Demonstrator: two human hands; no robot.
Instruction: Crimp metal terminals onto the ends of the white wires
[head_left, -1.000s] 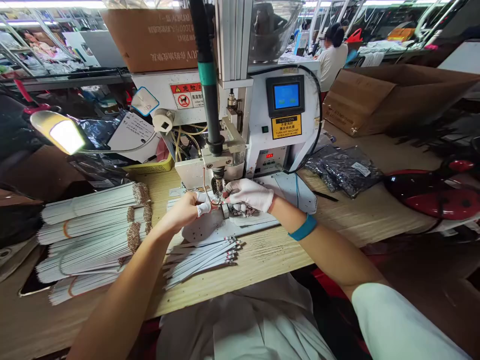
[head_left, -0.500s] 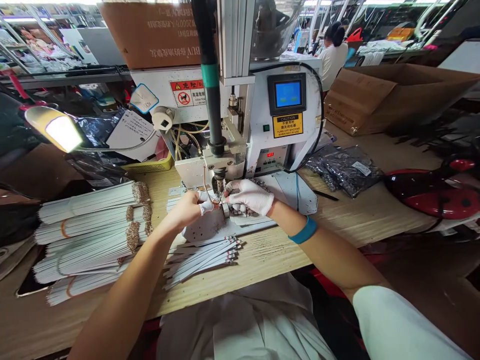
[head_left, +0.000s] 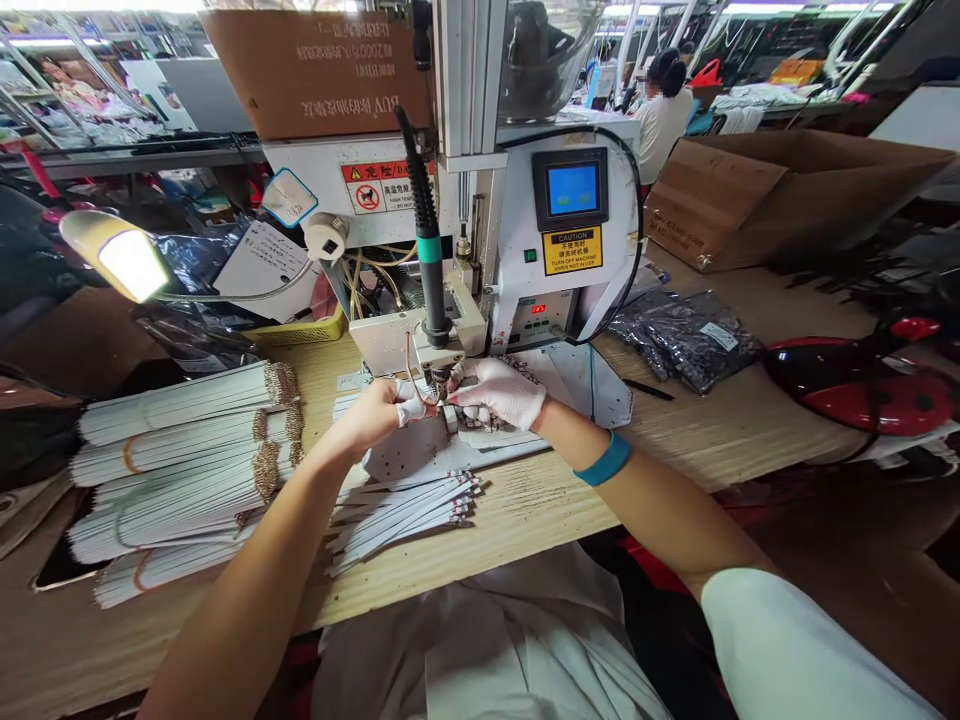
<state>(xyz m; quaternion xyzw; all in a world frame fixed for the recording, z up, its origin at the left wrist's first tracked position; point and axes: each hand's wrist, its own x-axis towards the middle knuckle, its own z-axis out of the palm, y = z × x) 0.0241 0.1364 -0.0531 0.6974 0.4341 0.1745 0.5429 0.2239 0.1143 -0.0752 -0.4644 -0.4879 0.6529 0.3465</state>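
Wooden workbench [head_left: 540, 510] — left hand [head_left: 369, 418] and gloved right hand [head_left: 499, 393] close together — thin wire [head_left: 409, 365] between them

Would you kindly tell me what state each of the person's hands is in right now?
Left hand: closed, pinching something too small to tell.
Right hand: white-gloved, closed, apparently holding a small metal piece.

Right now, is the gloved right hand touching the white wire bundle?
Apart: the head view shows a white plate between the right hand and the wire bundle.
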